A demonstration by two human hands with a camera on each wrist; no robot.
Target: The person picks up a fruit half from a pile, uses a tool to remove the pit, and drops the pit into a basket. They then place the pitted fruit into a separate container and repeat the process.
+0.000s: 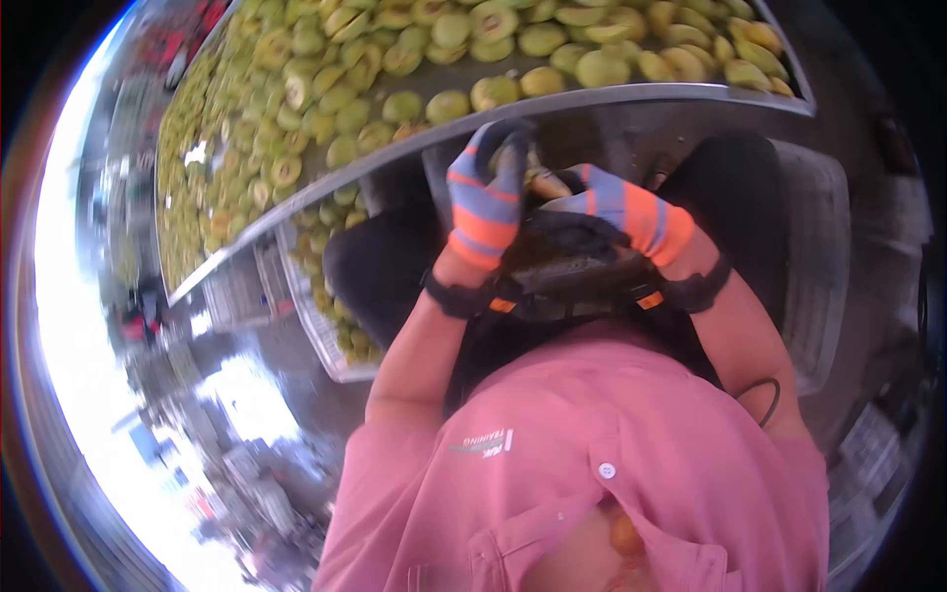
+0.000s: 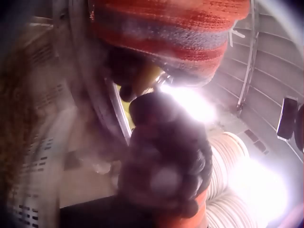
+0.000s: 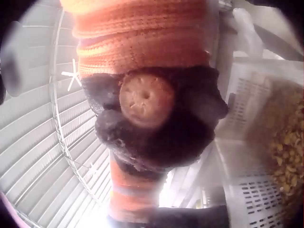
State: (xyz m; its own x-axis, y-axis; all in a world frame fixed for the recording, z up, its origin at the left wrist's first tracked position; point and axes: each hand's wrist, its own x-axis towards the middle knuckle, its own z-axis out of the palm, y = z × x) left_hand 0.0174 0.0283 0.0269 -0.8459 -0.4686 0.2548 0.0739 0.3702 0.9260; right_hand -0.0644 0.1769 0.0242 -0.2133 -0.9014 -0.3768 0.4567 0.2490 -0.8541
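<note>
Both hands wear orange-and-grey knit gloves with black palms and meet over the lap in the head view. My left hand (image 1: 486,202) curls its fingers round a yellowish-green piece of fruit (image 2: 148,79), mostly hidden by the glove. Close beside it, my right hand (image 1: 626,212) is curled round a tool handle. The handle's round, dented brown end (image 3: 146,100) sticks out of the black palm in the right wrist view. The tool's working end is hidden between the hands.
A metal-rimmed table (image 1: 631,94) in front bears many halved green fruits (image 1: 449,106). Below it at the left stands a white crate (image 1: 355,373) with more halves. Another pale crate (image 1: 824,257) is beside the right leg. Dark-trousered knees flank the hands.
</note>
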